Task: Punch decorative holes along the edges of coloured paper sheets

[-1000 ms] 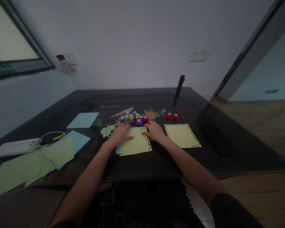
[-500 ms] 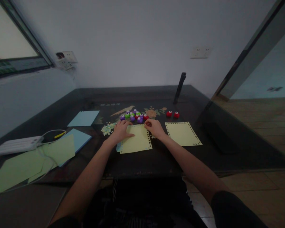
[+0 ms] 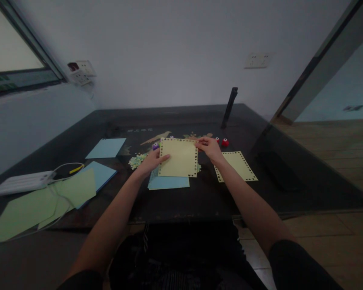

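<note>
A yellow sheet of paper (image 3: 178, 159) with small punched shapes along its edges is lifted off the table and tilted toward me. My left hand (image 3: 152, 161) grips its left edge, thumb on the front face. At the upper right corner, my right hand (image 3: 210, 148) pinches the sheet. Under it lies a blue sheet (image 3: 169, 183), partly covered. Behind the raised paper, the small purple craft punches (image 3: 155, 146) are mostly hidden. Two red craft punches (image 3: 225, 142) stand beyond my right hand, one partly covered. Another punched yellow sheet (image 3: 237, 165) lies to the right.
Blue paper (image 3: 106, 148) and green paper (image 3: 30, 207) lie on the left, beside a white power strip (image 3: 24, 182) with a cable. A black upright object (image 3: 229, 108) stands at the back right. A dark flat object (image 3: 278, 171) rests on the right of the black table (image 3: 181, 207).
Both hands have raised the yellow sheet from the table, uncovering the blue sheet and hiding most of the punches. My right hand has moved right and up, onto the sheet's corner.
</note>
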A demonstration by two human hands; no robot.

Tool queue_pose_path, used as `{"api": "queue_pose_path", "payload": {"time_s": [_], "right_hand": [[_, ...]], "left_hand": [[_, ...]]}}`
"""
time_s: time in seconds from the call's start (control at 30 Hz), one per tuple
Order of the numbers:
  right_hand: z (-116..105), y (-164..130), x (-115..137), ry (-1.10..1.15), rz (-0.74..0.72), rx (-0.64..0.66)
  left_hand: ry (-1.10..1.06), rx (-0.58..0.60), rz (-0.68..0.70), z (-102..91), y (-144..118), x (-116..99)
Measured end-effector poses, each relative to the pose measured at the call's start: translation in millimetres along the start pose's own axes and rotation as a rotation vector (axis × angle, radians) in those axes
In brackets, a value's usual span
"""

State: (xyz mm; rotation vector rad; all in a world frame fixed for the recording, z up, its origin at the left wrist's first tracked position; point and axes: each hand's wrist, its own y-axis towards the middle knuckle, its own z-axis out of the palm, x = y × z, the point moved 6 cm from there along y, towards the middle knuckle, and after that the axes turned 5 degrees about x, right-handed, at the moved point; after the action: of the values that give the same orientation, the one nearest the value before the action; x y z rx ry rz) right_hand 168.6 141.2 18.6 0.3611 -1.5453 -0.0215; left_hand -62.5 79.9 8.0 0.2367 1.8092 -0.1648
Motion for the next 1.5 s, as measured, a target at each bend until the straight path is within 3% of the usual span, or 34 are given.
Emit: {"api": "queue_pose_path", "payload": {"time_s": [0.23,0.53,0.77,0.83,1.03,1.2,1.33,1.5], "right_hand": [[-12.5,0.4,11.8,0.05,-0.049,-0.061],[-10.5,-2.8,20.6,0.064,-0.067,-0.065],[-12.7,-3.2,20.1,0.068,-0.055,-0.068],[-13.6,-3.3,19.3,0.051,-0.041,-0.066],[-14.4,-3.9,12.5,-0.058,-0.001,-0.073],[5.5,-1.3,-0.6,-0.209,0.022,0.041],[34.0,5.4,-9.3,-0.469,0.009,0.139],[65.4,11.0,-2.1,-0.959,-0.03,0.126]], "left_hand": [[0.034,0.121,-0.098,13.4,-13.1,-8.0],[0.153,0.301,-0.099,21.7,-10.1,5.9],[0.106,0.259,-0.077,19.7,-6.2,6.3],[0.075,0.194,-0.066,17.7,-5.9,1.7],[-0.088,-0.17,0.026,-8.2,-5.9,-8.8],[-0.281,-0.38,0.134,-29.4,-4.9,-8.2],[-0.42,-0.437,0.136,-30.2,-6.2,-9.4],[-0.408,-0.393,0.095,-24.4,-5.0,-5.9]]}}
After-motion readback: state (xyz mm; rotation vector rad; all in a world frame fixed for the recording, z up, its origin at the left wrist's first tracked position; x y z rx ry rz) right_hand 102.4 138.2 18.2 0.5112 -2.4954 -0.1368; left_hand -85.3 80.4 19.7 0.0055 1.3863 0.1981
